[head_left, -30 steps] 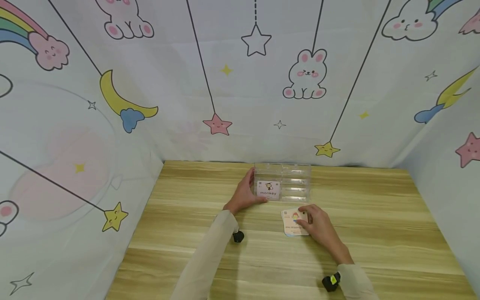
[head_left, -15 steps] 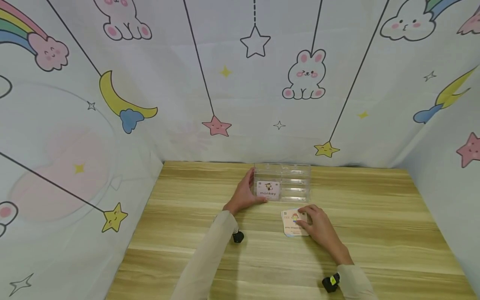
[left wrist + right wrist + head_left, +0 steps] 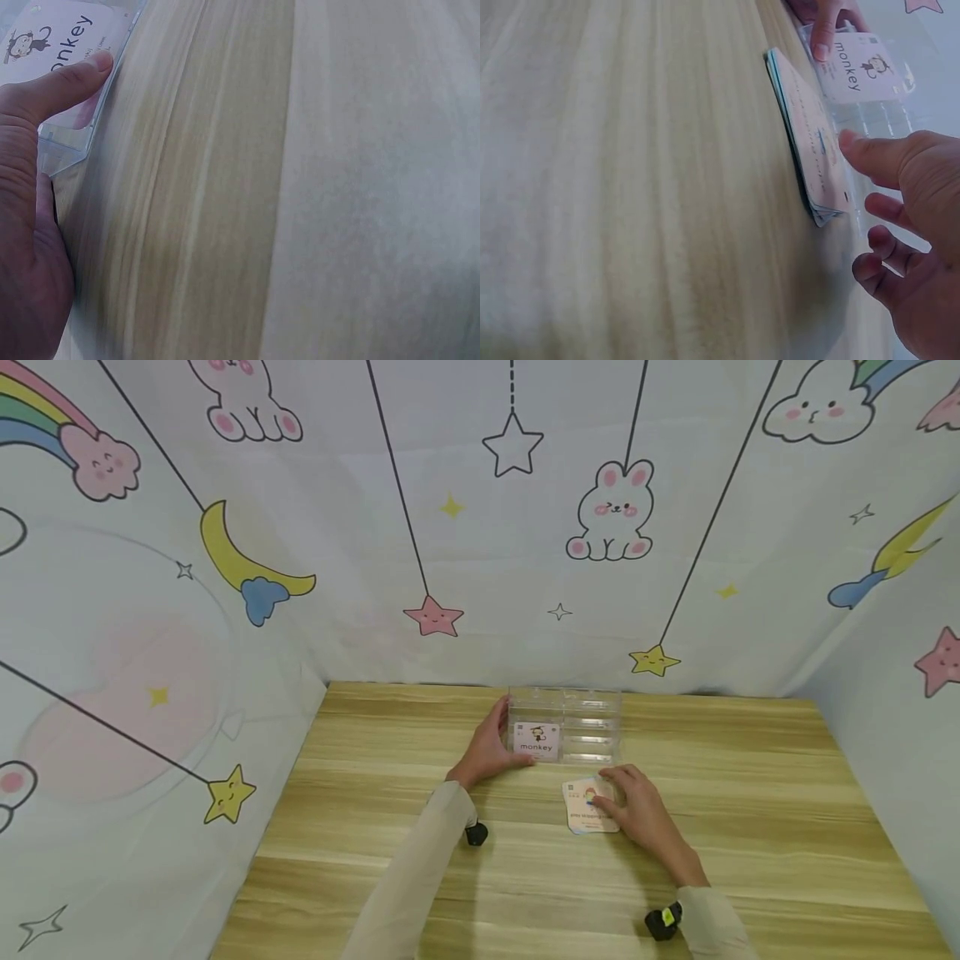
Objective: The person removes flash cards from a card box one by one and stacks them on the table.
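Observation:
My left hand (image 3: 495, 747) grips the left side of a clear plastic box (image 3: 588, 747). Its thumb lies over the front edge and the other fingers go behind the side, partly hidden. Inside the box, at front left, lies a pink "monkey" card (image 3: 536, 741); the left wrist view shows the thumb overlapping that card (image 3: 82, 26). In front of the box a stack of rounded cards (image 3: 585, 810) lies on the table, topped by a "play skipping" card. My right hand (image 3: 641, 806) is over the stack's right side, thumb on the top card, other fingers loosely bent and spread (image 3: 930, 217).
The box has several transparent compartments, with ridged slots on its right half. It stands at the back of the wood-grain table (image 3: 360, 868), close to a white cartoon-print curtain (image 3: 480, 543). Similar fabric (image 3: 150, 735) borders the table at left and right.
The right hand's fingertips at the stack's far edge have shifted slightly away from the body, widening the gap to the thumb. The left hand and the box have stayed put.

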Demonstrator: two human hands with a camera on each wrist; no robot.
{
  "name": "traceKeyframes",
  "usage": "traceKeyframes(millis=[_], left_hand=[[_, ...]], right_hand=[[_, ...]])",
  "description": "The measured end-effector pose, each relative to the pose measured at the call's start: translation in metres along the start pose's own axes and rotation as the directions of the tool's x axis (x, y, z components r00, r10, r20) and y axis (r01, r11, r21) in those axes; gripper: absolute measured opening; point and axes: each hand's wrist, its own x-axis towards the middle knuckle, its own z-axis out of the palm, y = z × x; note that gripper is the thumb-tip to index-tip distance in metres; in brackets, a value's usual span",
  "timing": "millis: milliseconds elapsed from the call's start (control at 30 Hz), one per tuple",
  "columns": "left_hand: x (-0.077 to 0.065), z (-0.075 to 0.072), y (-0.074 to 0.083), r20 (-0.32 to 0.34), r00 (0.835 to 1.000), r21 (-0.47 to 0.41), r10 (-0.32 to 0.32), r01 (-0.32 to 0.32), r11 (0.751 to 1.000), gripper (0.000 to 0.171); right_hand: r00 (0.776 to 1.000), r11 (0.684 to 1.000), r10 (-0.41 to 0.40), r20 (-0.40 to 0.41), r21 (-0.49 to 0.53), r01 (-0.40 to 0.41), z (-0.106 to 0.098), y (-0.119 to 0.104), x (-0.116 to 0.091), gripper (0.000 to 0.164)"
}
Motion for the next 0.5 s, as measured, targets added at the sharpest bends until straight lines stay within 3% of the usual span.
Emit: traceKeyframes(millis=[167, 500], left_hand=[[0.0, -0.001, 0.0, 0.001, 1.0, 0.008, 0.002, -0.002, 1.0, 0.133], [0.0, 0.001, -0.003, 0.0, 1.0, 0.006, 0.012, -0.012, 1.0, 0.133]], right_hand=[[1.0, 1.0, -0.003, 0.029, 0.007, 0.002, -0.003, -0.005, 0.011, 0.043], [0.993, 0.992, -0.113, 0.015, 0.063, 0.112, -0.006, -0.023, 0.044, 0.041]])
